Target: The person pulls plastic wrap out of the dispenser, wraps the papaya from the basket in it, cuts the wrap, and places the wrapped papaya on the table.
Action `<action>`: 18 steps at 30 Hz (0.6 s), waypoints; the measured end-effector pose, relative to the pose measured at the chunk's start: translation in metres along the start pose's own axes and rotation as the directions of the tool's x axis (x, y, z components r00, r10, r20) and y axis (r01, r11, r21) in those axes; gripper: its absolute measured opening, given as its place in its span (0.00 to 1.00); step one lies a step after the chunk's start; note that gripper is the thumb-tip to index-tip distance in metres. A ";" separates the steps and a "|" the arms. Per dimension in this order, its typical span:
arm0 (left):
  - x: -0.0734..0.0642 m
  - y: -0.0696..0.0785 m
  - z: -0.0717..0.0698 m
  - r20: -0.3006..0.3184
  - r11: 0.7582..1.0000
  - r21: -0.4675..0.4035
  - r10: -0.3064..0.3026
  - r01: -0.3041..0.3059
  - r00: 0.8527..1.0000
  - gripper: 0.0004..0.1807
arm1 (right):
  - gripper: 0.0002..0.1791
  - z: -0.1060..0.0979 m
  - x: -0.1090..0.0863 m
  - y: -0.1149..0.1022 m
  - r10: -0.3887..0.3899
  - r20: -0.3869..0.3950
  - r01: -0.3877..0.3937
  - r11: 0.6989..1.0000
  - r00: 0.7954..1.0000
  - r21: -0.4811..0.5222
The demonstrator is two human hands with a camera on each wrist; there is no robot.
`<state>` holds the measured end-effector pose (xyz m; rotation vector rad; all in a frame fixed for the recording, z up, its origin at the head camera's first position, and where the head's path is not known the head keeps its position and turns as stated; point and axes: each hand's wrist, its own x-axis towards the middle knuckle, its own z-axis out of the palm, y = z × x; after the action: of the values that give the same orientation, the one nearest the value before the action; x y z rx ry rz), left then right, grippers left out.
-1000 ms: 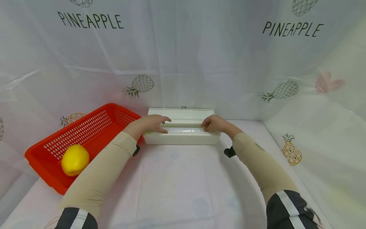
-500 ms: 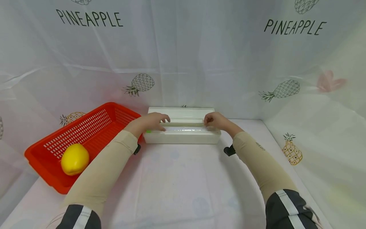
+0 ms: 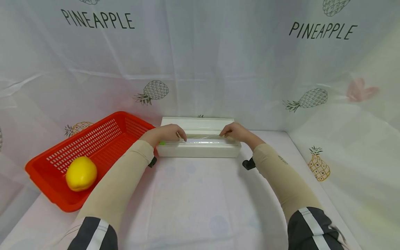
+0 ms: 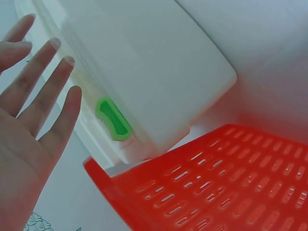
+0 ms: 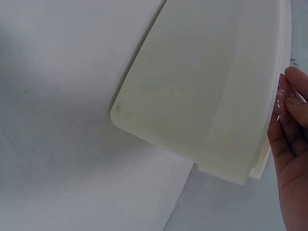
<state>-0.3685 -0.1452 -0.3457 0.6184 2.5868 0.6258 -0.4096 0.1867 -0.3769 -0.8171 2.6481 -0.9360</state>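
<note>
A white plastic-wrap dispenser stands against the back curtain with its lid raised. My right hand pinches the edge of the clear plastic wrap between thumb and fingers, and part of that film shows in the right wrist view. Over the dispenser's left end is my left hand, its fingertips close to the lifted film. In the left wrist view those fingers are mostly straight, with no film visible between them. A green slide cutter sits at the dispenser's left end.
To the left, a red perforated basket reaches close to the dispenser's left end. Inside it lies a yellow lemon-like fruit. A white cloth covers the table, and a pineapple-print curtain rises behind.
The right hand has drawn a strip of plastic wrap up from the dispenser. My left fingers have turned downward toward the film. Basket and dispenser stay in place.
</note>
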 end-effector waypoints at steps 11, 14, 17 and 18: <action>0.000 0.000 0.000 -0.010 0.997 0.046 -0.065 0.065 0.998 0.18 | 0.12 0.000 -0.001 0.000 0.053 -0.025 -0.052 0.997 0.998 0.049; 0.000 0.000 -0.002 -0.012 0.996 0.059 -0.061 0.061 0.998 0.19 | 0.12 0.000 -0.001 0.000 0.052 -0.033 -0.051 0.998 0.998 0.043; 0.000 0.000 -0.005 -0.013 0.996 0.075 -0.050 0.050 0.999 0.17 | 0.12 -0.001 -0.002 0.001 0.047 -0.039 -0.045 0.998 0.998 0.046; 0.001 0.000 -0.006 -0.012 0.995 0.092 -0.037 0.038 0.999 0.17 | 0.12 -0.001 -0.002 0.001 0.047 -0.040 -0.045 0.998 0.998 0.047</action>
<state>-0.3720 -0.1471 -0.3410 0.5961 2.6429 0.5010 -0.4086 0.1895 -0.3771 -0.7316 2.6571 -1.0090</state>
